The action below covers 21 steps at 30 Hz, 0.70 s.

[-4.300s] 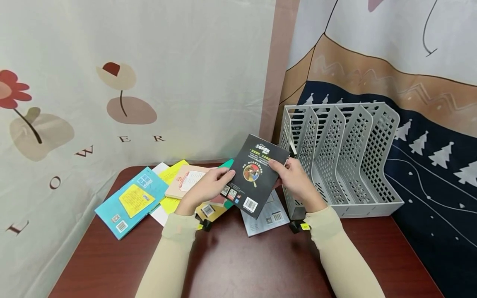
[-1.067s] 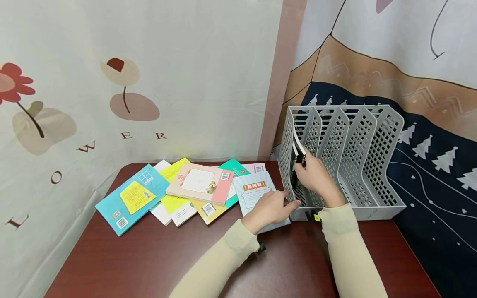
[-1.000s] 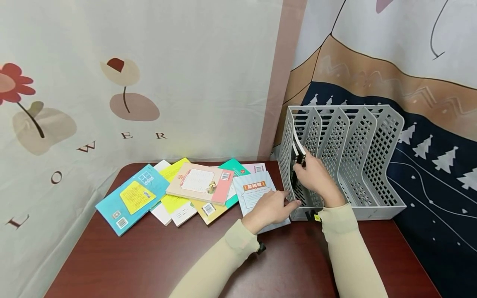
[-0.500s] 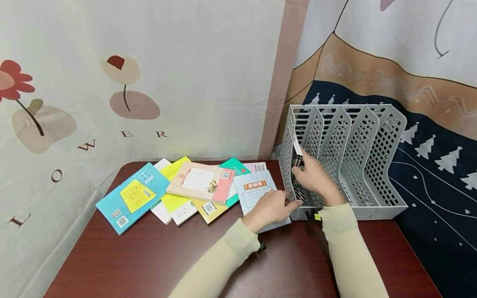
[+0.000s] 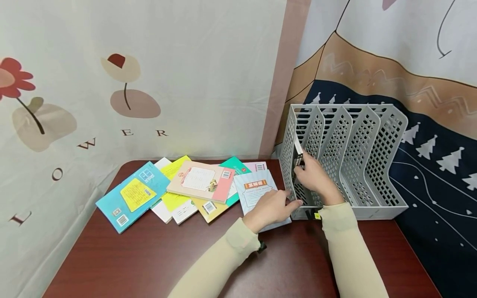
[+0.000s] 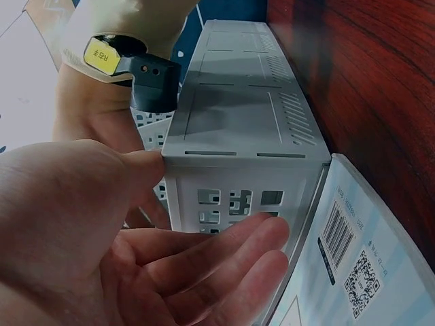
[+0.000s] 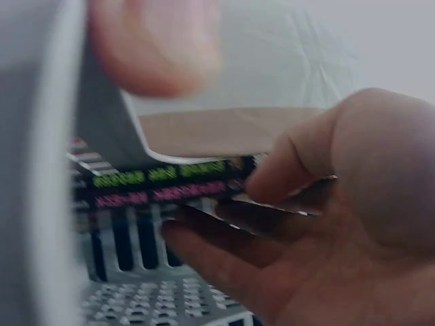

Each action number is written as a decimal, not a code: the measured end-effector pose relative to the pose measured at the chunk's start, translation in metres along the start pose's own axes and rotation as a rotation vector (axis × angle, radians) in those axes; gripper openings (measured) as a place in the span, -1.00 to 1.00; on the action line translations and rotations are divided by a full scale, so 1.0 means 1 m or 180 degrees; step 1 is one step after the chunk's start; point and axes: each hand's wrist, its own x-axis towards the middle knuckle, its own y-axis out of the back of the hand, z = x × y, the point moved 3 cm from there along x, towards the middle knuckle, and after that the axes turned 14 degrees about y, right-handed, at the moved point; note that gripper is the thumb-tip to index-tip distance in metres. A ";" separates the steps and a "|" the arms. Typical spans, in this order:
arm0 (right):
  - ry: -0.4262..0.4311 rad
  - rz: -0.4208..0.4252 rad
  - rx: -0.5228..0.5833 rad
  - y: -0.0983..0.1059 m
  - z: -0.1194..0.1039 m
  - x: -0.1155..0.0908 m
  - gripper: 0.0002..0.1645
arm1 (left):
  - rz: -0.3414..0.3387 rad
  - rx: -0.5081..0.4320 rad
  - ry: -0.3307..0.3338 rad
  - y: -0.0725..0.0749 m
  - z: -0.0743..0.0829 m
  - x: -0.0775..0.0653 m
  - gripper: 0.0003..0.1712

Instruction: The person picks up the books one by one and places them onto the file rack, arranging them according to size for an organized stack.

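Dk table [image 5: 149,265]; blk bks [image 7: 153,183] in rack [image 5: 354,161], pinched in R hand [image 5: 314,177].

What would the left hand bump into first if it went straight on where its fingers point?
The left hand would most likely meet the near left end of the grey rack; it is so close that it may already be touching.
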 end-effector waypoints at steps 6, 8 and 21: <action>0.0011 -0.0223 -0.0297 0.014 -0.005 -0.008 -0.30 | -0.0051 0.0013 0.0045 0.001 -0.001 0.000 -0.33; -0.0024 -0.0026 -0.0312 0.022 -0.007 -0.011 -0.39 | -0.0090 0.0009 0.0050 0.002 -0.001 0.001 -0.34; 0.0198 0.0987 0.0155 0.041 -0.044 -0.022 -0.58 | 0.0017 -0.0332 0.0031 0.020 -0.006 0.000 -0.57</action>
